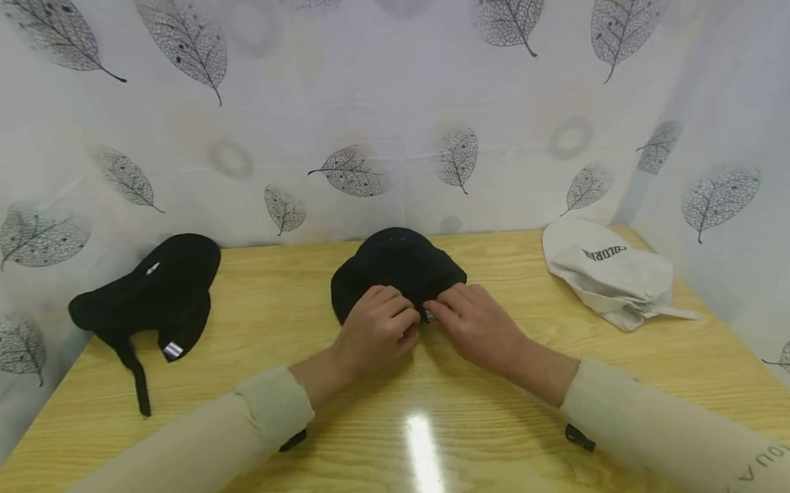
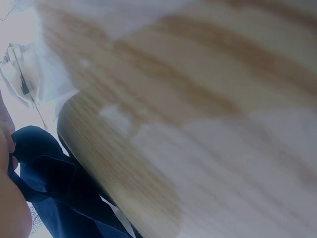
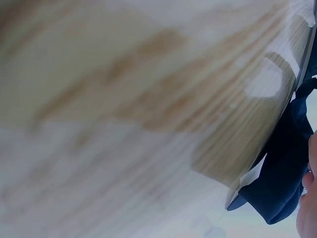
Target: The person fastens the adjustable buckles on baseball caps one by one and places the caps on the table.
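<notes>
At the middle of the glossy yellow wood-grain table (image 1: 272,311), toward its far edge, lies a black fabric cap with a rounded crown (image 1: 396,265). The left hand (image 1: 379,328) and the right hand (image 1: 481,327) both engage its near edge. A small white label (image 1: 430,315) shows beside the right fingertips.

Progress, as judged from the present layout: the cap is set down and both hands are in position on it, so handling of the near edge appears to be under way. Whether any band or fastening there is joined cannot be told; the fingers cover it. A black cap with a loose dangling strap (image 1: 152,297), to the left, and an off-white cloth cap with dark lettering (image 1: 604,263), to the right, both lie well apart from the hands.

Pose: both forearms, in pale sleeves (image 1: 179,451), run inward and forward from the near corners; the hands nearly meet, backs uppermost. The left fingers are curled and appear to pinch the cap's edge. The right thumb and fingers appear to pinch the edge near the label; exact fingertip contact is hidden.
</notes>
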